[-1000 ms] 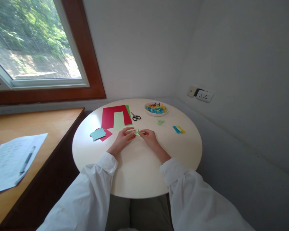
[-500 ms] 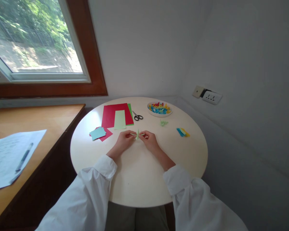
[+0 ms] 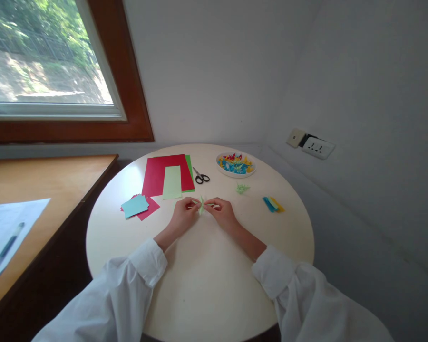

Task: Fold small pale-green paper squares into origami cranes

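Note:
Between my two hands is a small folded piece of light green paper point(image 3: 201, 205), with pointed parts sticking up and down. My left hand point(image 3: 184, 214) pinches its left side between thumb and fingers. From the other side, my right hand point(image 3: 221, 212) pinches its right part. Its exact folded shape is too small to make out. Just beyond my right hand lies a little heap of light green folded paper pieces point(image 3: 242, 189). A flat light green sheet point(image 3: 172, 183) lies past my left hand.
Black-handled scissors point(image 3: 201, 178) lie beside red sheets point(image 3: 153, 173). A white oval dish point(image 3: 236, 175) holds colourful folded pieces. Light blue paper squares point(image 3: 135, 206) are at left, blue and yellow papers point(image 3: 271, 204) at right. A wooden desk point(image 3: 57, 175) with a pen point(image 3: 7, 249) adjoins.
The view has tilted and come closer to the table. Both hands keep their pinch on the green folded paper, which shows slightly more spread points.

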`<state>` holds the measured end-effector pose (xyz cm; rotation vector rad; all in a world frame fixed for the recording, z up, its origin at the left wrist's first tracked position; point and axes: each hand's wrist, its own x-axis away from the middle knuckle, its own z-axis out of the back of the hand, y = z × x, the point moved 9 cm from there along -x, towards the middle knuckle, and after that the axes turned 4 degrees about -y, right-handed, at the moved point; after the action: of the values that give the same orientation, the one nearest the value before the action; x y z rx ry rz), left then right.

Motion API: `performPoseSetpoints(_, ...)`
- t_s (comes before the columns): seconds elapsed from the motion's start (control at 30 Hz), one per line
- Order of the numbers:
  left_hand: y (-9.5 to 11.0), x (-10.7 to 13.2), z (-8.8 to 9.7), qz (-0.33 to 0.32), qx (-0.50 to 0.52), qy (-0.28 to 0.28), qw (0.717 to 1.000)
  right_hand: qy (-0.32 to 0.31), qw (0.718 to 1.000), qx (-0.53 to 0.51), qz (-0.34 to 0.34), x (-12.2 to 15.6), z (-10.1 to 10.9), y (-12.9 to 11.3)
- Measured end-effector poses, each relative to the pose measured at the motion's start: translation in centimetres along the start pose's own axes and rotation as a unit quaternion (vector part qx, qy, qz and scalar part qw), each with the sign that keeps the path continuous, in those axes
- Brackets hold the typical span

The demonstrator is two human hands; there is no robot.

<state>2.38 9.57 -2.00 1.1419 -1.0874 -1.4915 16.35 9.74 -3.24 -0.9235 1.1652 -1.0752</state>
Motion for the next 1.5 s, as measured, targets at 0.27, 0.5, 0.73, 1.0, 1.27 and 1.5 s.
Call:
performPoseSetpoints(0.27,-0.7,-1.4,-0.5,0.001,0.0,0.024,1.0,0.01,0.99,0.1,0.094,-0.8,0.4,-1.7)
performPoseSetpoints(0.5,0.1,-0.6,-0.3,-0.06,-0.05,-0.01,0.997,-0.025,0.97,0.169,0.17,0.3,-0.5,-3.3)
performPoseSetpoints(0.73,1.8,0.0,-0.5,-0.118,-0.114,-0.025,0.986,-0.028,0.977,0.15,0.15,0.7,-0.2,-3.4)
performPoseSetpoints(1.0,2.1,0.0,-0.3,-0.125,-0.064,-0.016,0.99,-0.031,0.982,0.122,0.141,0.8,-0.1,-3.3)
performPoseSetpoints(1.27,1.1,-0.4,0.3,-0.085,-0.043,-0.005,0.995,-0.013,0.991,0.076,0.108,0.3,0.5,-2.7)
performPoseSetpoints(1.5,0.6,-0.7,0.3,-0.022,0.0,-0.027,0.999,-0.009,0.995,0.05,0.083,0.2,0.9,-2.7)
